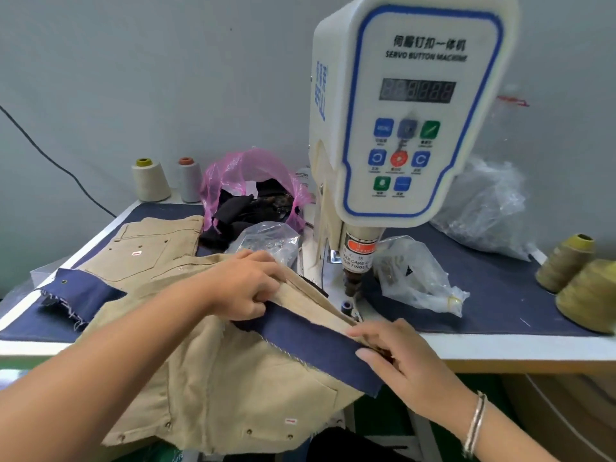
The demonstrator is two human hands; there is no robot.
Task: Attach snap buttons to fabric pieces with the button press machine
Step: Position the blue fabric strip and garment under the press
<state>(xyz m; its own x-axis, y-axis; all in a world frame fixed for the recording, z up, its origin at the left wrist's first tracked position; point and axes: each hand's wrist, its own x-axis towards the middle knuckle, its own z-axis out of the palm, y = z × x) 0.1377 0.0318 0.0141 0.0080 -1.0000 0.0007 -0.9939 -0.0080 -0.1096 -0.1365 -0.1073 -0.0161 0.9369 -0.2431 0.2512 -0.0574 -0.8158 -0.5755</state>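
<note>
Tan fabric piece [233, 371] with navy band [310, 341] draped off table edge [500, 345], pinched by left hand [246, 288] and right hand [396, 358] before button press machine [410, 108]. Clear bags [420, 278], olive thread cones [580, 281] alongside.

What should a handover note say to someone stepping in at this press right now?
Left hand pinches the khaki garment's navy-lined edge; right hand pinches the same edge nearer the table front. The edge lies just short of the press head, not under it. Another khaki piece lies at the left. Snaps already show along the held garment's lower hem. Left: slide the edge under the head and press.
</note>
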